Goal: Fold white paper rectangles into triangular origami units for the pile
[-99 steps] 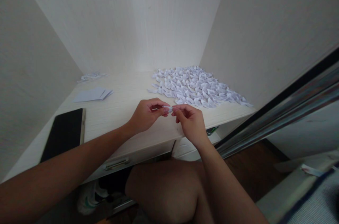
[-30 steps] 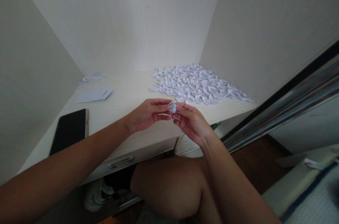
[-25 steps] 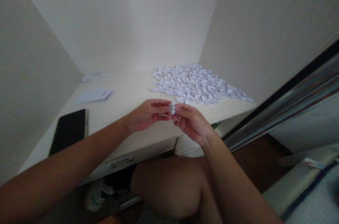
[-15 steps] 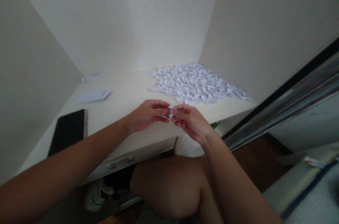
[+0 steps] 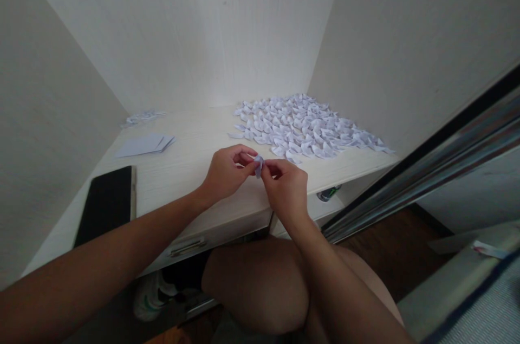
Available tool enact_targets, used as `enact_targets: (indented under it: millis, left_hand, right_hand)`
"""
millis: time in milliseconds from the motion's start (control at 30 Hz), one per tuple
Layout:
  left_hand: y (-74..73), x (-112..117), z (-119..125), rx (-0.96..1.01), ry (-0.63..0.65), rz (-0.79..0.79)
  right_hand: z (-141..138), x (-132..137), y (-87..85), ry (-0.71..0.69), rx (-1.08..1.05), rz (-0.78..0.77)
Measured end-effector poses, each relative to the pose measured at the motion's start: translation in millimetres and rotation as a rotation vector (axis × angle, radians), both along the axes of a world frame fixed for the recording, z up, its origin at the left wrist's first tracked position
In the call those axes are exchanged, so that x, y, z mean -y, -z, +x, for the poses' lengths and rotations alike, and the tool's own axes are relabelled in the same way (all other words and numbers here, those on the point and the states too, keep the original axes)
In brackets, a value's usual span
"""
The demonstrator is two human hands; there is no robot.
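Between my two hands, above the desk's front edge, is a small folded piece of white paper (image 5: 259, 166). My left hand (image 5: 229, 172) pinches it from the left with thumb and fingertips. From the right, my right hand (image 5: 286, 184) grips its other side, knuckles turned up. Part of the paper is hidden behind my fingers. Just beyond my hands lies a wide spread of many similar folded white paper pieces (image 5: 300, 124) on the desk's right half.
The white desk (image 5: 195, 132) meets walls at the back and sides. At left are a stack of white paper sheets (image 5: 142, 145), a heap of thin white strips (image 5: 143, 118) and a flat black-topped object (image 5: 106, 200). A dark can (image 5: 328, 193) stands on the shelf below.
My right hand has turned over so its knuckles face up, and my left fingers have closed in. The paper piece has been turned between them.
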State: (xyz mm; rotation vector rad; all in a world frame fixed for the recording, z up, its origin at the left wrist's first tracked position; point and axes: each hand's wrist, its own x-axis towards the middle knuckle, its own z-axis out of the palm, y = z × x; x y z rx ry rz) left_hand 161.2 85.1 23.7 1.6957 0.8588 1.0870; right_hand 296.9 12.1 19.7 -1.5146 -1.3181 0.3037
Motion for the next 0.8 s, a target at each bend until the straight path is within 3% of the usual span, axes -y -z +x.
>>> enact_targets:
  millis: [233, 400, 500, 633, 800]
  left_hand:
    - [3.6, 0.6, 1.3, -0.023, -0.109, 0.05]
    - [-0.5, 4.6, 4.9, 0.04, -0.161, -0.13]
    - [-3.4, 8.2, 8.5, 0.182, -0.116, -0.304]
    - [-4.2, 7.3, 8.4, 0.349, -0.041, -0.427]
    - [-2.4, -6.1, -0.7, 0.331, 0.167, -0.487]
  right_hand:
    - [-16.7, 4.8, 2.3, 0.136, 0.434, -0.03]
    - [-19.6, 3.8, 5.3, 0.204, 0.674, -0.044]
    - [-17.8, 1.6, 6.1, 0.194, 0.727, -0.037]
    - [-12.0, -0.5, 5.8, 0.087, 0.606, 0.037]
    - [3.6, -2.7, 3.8, -0.068, 0.135, 0.058]
